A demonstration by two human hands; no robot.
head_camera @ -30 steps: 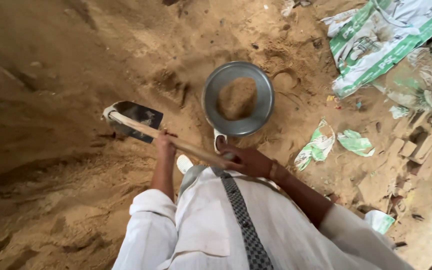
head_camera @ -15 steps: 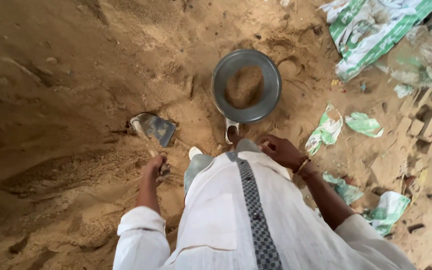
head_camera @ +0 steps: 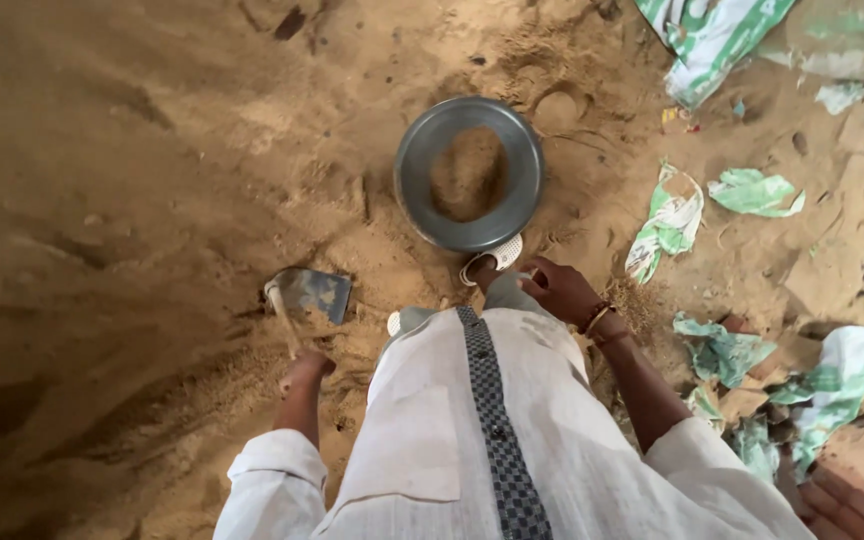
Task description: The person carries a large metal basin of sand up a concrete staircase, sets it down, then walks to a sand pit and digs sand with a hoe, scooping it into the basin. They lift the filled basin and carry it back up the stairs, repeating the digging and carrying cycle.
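A broad slope of loose brown sand (head_camera: 102, 250) fills the left and middle of the view, and the person in a white shirt (head_camera: 472, 450) stands on it, looking straight down. Torn green-and-white sacks (head_camera: 712, 40) and scraps lie scattered over the right side, with bricks (head_camera: 852, 500) at the lower right corner. Ahead of the person's feet sits a round grey metal pan (head_camera: 422, 190) with a heap of sand in its middle. To the left of the pan, well apart from it, the shovel (head_camera: 310, 296) lies with its dark blade flat on the sand and its wooden handle running down toward the person. The left hand (head_camera: 304, 372) closes its fingers around the lower part of that handle, just below the blade. The right hand (head_camera: 560, 290) hangs near the pan's near rim, by a white shoe (head_camera: 492, 258), fingers curled loosely inward; whether it holds anything cannot be told.
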